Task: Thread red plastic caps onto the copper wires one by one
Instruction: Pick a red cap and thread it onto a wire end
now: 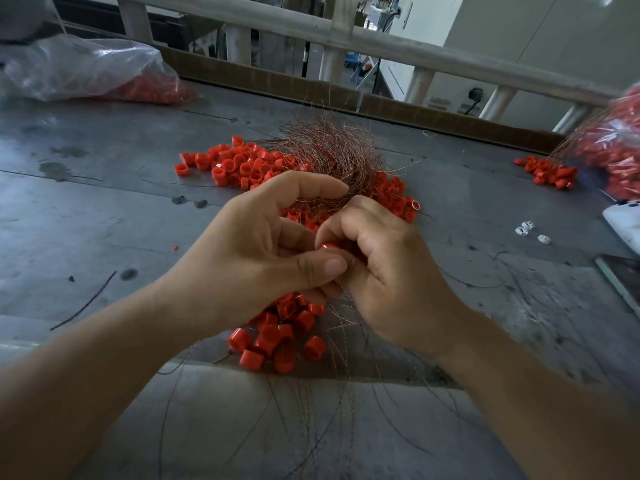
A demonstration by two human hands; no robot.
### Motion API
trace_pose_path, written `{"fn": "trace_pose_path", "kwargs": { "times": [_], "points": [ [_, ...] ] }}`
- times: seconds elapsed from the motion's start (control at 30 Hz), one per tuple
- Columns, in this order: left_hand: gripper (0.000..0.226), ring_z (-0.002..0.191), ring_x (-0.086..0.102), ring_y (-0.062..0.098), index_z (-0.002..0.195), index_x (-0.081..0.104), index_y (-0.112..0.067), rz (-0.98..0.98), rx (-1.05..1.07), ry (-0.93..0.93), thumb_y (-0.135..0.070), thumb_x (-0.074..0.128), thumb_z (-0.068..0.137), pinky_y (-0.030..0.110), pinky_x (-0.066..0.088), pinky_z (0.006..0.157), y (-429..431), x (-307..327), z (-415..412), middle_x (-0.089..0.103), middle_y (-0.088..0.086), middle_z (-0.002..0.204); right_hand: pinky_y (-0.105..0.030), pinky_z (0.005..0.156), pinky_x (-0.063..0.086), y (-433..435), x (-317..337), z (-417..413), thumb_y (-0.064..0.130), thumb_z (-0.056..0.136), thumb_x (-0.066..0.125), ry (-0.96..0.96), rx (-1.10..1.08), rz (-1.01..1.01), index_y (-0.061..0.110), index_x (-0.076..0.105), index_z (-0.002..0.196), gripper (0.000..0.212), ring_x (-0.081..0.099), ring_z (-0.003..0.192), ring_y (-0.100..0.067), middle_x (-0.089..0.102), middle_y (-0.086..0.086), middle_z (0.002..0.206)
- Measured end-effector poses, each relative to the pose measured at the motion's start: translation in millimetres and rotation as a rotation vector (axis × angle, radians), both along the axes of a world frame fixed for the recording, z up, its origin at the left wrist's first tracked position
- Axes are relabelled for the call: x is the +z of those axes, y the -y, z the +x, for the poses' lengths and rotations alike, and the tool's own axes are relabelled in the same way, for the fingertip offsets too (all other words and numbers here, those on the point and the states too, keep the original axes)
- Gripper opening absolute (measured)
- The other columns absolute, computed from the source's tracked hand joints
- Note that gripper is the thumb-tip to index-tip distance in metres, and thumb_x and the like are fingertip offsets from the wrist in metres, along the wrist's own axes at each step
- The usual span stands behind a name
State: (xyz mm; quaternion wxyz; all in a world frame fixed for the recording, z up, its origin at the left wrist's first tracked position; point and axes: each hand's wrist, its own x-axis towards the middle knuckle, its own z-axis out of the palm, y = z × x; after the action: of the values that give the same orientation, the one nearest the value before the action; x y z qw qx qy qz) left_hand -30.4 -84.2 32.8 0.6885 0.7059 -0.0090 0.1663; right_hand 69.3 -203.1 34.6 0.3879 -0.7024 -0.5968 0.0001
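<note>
Over the middle of the grey table [104, 209] my two hands meet. My left hand [263, 244] curls round a bundle of copper wires [329, 150] that fans out behind it, thumb pressed toward my right hand. My right hand [384, 271] pinches a red plastic cap [329, 245] between thumb and fingers, right at the left thumb tip. Loose red caps [239, 164] lie in a pile behind the hands. A cluster of threaded caps [280, 337] hangs below the hands, with thin wire ends trailing toward me.
A clear plastic bag of red caps [86, 71] lies at the back left. More red caps [550, 173] and a bagged heap [616, 150] sit at the right edge. Small white clips [526, 228] lie near a white object [623, 223]. A wooden rail [346, 36] runs behind the table.
</note>
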Motion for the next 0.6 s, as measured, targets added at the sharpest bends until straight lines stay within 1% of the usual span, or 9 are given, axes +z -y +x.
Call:
{"fn": "trace_pose_path", "kwargs": {
  "times": [0.07, 0.13, 0.2, 0.27, 0.33, 0.4, 0.47, 0.5, 0.6],
  "points": [
    [0.058, 0.058, 0.067, 0.020, 0.113, 0.051, -0.021, -0.023, 0.000, -0.007, -0.022, 0.070, 0.058, 0.024, 0.054, 0.054, -1, 0, 0, 0.069, 0.012, 0.066, -0.020, 0.064, 0.045, 0, 1, 1, 0.013, 0.080, 0.054, -0.008, 0.000, 0.002, 0.013, 0.059, 0.082, 0.005, 0.050, 0.074, -0.002, 0.047, 0.013, 0.080],
    [0.060, 0.059, 0.067, 0.021, 0.113, 0.053, -0.020, -0.051, -0.003, -0.009, -0.020, 0.076, 0.058, 0.024, 0.054, 0.055, -3, 1, -1, 0.069, 0.013, 0.068, -0.011, 0.065, 0.039, 0, 2, 3, 0.017, 0.080, 0.059, -0.045, 0.016, 0.035, 0.020, 0.057, 0.080, 0.004, 0.048, 0.073, 0.002, 0.048, 0.014, 0.079],
    [0.059, 0.062, 0.068, 0.022, 0.112, 0.056, -0.019, -0.057, -0.022, -0.002, -0.024, 0.083, 0.060, 0.024, 0.053, 0.056, -4, 2, 0, 0.069, 0.013, 0.071, -0.007, 0.066, 0.037, 2, 3, 4, 0.023, 0.078, 0.064, -0.074, 0.018, 0.093, 0.025, 0.055, 0.078, 0.009, 0.048, 0.072, 0.004, 0.051, 0.012, 0.076],
    [0.053, 0.063, 0.068, 0.024, 0.108, 0.059, -0.020, -0.049, -0.007, -0.016, -0.032, 0.081, 0.062, 0.025, 0.053, 0.055, -4, 3, 1, 0.069, 0.016, 0.074, -0.008, 0.065, 0.038, 2, 3, 4, 0.026, 0.075, 0.068, -0.103, 0.038, 0.132, 0.025, 0.058, 0.081, 0.012, 0.051, 0.072, 0.001, 0.055, 0.007, 0.077],
    [0.041, 0.062, 0.068, 0.024, 0.100, 0.065, -0.021, -0.049, 0.041, -0.026, -0.028, 0.076, 0.061, 0.025, 0.052, 0.052, -6, 3, 2, 0.070, 0.017, 0.076, -0.011, 0.066, 0.043, 2, 3, 5, 0.026, 0.070, 0.072, -0.133, 0.056, 0.124, 0.025, 0.059, 0.092, 0.026, 0.055, 0.077, -0.002, 0.058, 0.004, 0.084],
    [0.034, 0.062, 0.067, 0.021, 0.092, 0.070, -0.024, -0.087, 0.058, -0.007, -0.022, 0.080, 0.059, 0.023, 0.052, 0.051, -9, 4, 2, 0.070, 0.011, 0.073, -0.015, 0.070, 0.047, 2, 4, 7, 0.029, 0.067, 0.072, -0.197, 0.073, 0.075, 0.031, 0.057, 0.100, 0.036, 0.058, 0.083, -0.002, 0.061, 0.006, 0.092],
    [0.031, 0.061, 0.067, 0.019, 0.090, 0.071, -0.024, -0.179, 0.049, 0.034, -0.023, 0.075, 0.060, 0.023, 0.052, 0.050, -12, 7, 1, 0.070, 0.009, 0.071, -0.016, 0.073, 0.048, 2, 4, 8, 0.031, 0.069, 0.069, -0.240, 0.086, 0.038, 0.035, 0.056, 0.097, 0.030, 0.059, 0.084, -0.001, 0.063, 0.010, 0.091],
    [0.031, 0.060, 0.067, 0.018, 0.090, 0.071, -0.022, -0.232, 0.041, 0.054, -0.024, 0.071, 0.060, 0.023, 0.052, 0.050, -14, 9, 0, 0.070, 0.008, 0.070, -0.014, 0.072, 0.047, 2, 3, 8, 0.029, 0.072, 0.067, -0.234, 0.086, 0.039, 0.035, 0.057, 0.093, 0.025, 0.059, 0.082, 0.001, 0.063, 0.012, 0.088],
    [0.030, 0.057, 0.066, 0.016, 0.089, 0.072, -0.018, -0.302, 0.036, 0.080, -0.020, 0.069, 0.059, 0.021, 0.052, 0.049, -16, 11, -1, 0.070, 0.008, 0.070, -0.007, 0.066, 0.042, 2, 2, 8, 0.019, 0.078, 0.063, -0.194, 0.059, 0.084, 0.027, 0.061, 0.085, 0.011, 0.057, 0.072, 0.007, 0.059, 0.018, 0.075]
  ]
}}
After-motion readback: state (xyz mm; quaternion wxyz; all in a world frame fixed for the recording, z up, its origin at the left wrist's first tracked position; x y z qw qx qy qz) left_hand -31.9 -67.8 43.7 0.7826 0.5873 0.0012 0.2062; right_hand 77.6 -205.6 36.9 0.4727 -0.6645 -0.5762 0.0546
